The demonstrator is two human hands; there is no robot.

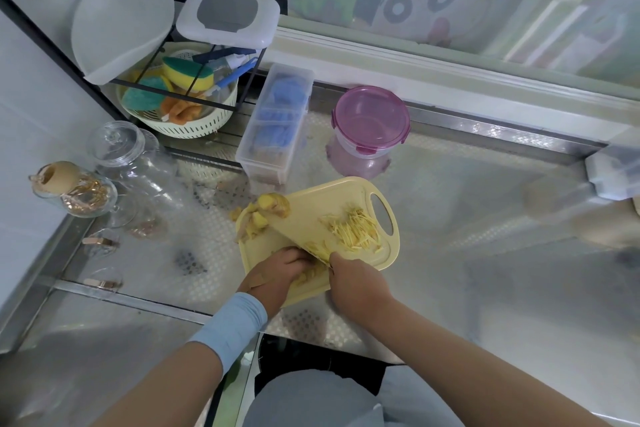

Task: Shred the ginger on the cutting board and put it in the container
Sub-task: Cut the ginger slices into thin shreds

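Currently mid-cut: right hand [358, 282] grips the knife [298, 236], left hand [277, 272] curls onto ginger slices [313, 272], pinning them at the cutting board's [258, 253] near edge. Shreds [353, 229] sit by its handle hole, clear of the blade. Container [370, 125] behind the board, lid on.

A pale yellow cutting board [360, 198] lies flat on the counter. Shredded ginger [353, 230] is piled by its handle hole, ginger chunks [273, 206] sit at its far-left corner, and ginger slices [313, 274] lie at its near edge. The round, pink-lidded container [369, 130] stands closed by the counter's back edge.
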